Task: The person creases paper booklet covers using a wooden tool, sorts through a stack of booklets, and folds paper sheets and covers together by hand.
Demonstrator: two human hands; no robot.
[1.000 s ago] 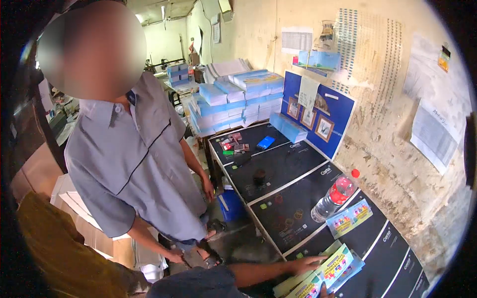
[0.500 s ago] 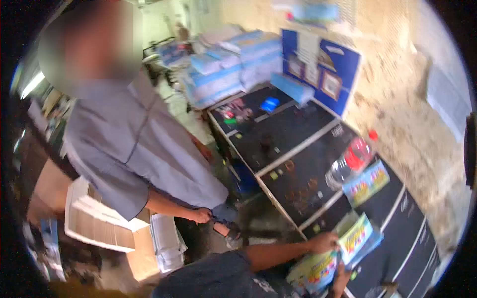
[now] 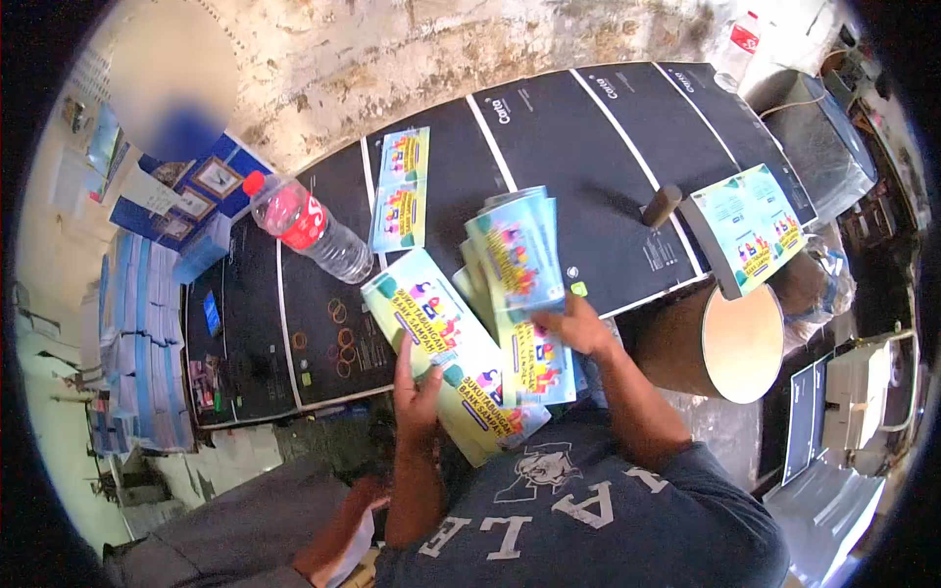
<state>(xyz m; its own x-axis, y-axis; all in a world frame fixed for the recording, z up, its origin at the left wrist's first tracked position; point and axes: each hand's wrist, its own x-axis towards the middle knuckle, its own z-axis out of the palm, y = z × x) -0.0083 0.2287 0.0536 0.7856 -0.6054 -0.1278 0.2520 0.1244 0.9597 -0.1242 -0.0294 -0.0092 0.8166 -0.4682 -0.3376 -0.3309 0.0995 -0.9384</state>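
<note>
My left hand (image 3: pixel 417 392) is closed on the near edge of a long yellow-and-blue printed sheet (image 3: pixel 446 353), its thumb on top. To its right, my right hand (image 3: pixel 578 325) grips a fanned bundle of similar printed sheets (image 3: pixel 520 265), which overlaps the first sheet's right side. Another printed sheet (image 3: pixel 401 191) lies flat on the black table (image 3: pixel 441 137), beyond my hands. A clear bottle (image 3: pixel 314 227) with a red cap and red label is left of that sheet.
At the right stands a stack of printed sheets (image 3: pixel 753 230) beside a brown cylinder (image 3: pixel 663 206) and a round drum (image 3: pixel 740 343). Rubber bands (image 3: pixel 343 353) lie on the table's left part. Another person's sleeve (image 3: pixel 235 529) is at the lower left.
The view has swung right towards the table. The sheets in my hands have come apart into a left sheet and a right bundle. The other person now shows only at the lower left.
</note>
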